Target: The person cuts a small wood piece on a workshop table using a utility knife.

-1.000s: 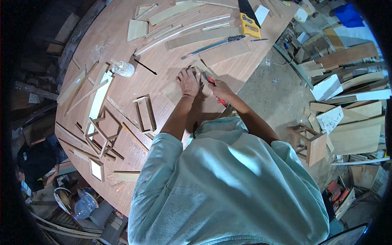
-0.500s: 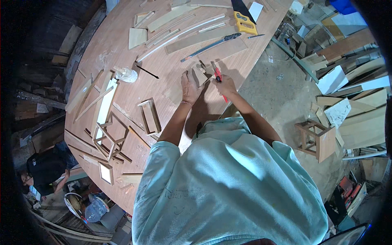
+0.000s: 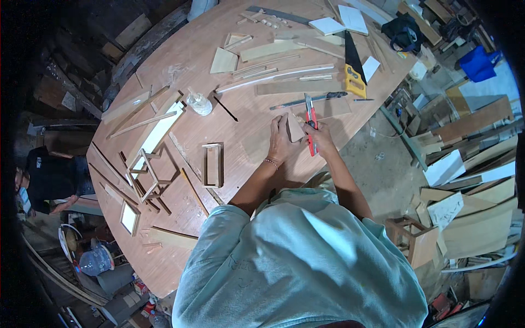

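Note:
My left hand (image 3: 279, 141) is closed around a small wooden block (image 3: 295, 129), holding it tilted above the tabletop. In my right hand (image 3: 322, 138) is a red utility knife (image 3: 311, 113) with its metal end pointing away from me. The knife is beside the block's right side; whether the blade touches the wood I cannot make out. Just beyond my hands lies a hacksaw-like thin blue tool (image 3: 303, 101) with a dark handle. A flat wooden strip (image 3: 334, 108) rests to the right of the knife.
A yellow-handled handsaw (image 3: 355, 76) lies at the far right of the wooden table (image 3: 240, 123). Wood strips (image 3: 279, 74), a clear plastic container (image 3: 199, 104) and a small wooden frame (image 3: 212, 165) lie about. A stool (image 3: 413, 240) stands on the floor at right. Another person (image 3: 52, 180) is at far left.
The view has shifted, bringing more of the table's far side into sight. The knife now stands more upright beside the block, and the block has been turned in my left hand.

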A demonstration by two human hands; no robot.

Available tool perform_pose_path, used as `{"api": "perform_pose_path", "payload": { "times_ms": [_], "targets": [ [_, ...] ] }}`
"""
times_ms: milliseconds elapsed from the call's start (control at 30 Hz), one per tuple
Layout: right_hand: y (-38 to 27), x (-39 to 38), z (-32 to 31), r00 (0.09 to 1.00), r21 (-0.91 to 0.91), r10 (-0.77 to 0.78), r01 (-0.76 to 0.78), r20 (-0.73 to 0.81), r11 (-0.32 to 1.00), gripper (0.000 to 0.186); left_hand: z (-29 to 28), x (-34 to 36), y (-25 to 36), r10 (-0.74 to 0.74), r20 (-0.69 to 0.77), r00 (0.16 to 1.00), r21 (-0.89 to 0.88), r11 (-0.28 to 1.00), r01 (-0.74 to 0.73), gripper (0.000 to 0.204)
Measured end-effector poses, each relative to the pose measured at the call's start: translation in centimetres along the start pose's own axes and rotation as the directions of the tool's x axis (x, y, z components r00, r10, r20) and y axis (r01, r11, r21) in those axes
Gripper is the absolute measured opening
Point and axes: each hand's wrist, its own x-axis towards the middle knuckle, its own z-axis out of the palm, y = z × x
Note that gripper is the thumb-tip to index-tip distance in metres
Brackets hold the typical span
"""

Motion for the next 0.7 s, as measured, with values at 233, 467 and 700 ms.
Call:
{"api": "perform_pose_path", "payload": {
  "times_ms": [233,467,700],
  "targets": [
    [-1.3,0.1,0.8,0.988,-0.076,-0.121,0.114,-0.097,0.991,0.01,-0.1,-0.8,-0.7,-0.353,-0.015,0.935,-0.555,0.781,0.286,0.096],
    [-1.6,-1.0,3.3,0.971,-0.327,-0.238,0.224,-0.006,0.918,0.013,1.5,0.5,-3.2,-0.784,0.108,0.611,-0.655,0.406,0.637,0.054],
    [-3.6,-1.5,4.8,0.972,-0.344,-0.236,0.219,-0.007,0.913,0.021,1.8,2.1,-3.4,-0.721,-0.056,0.691,-0.665,0.543,0.513,0.056]
  ]
}}
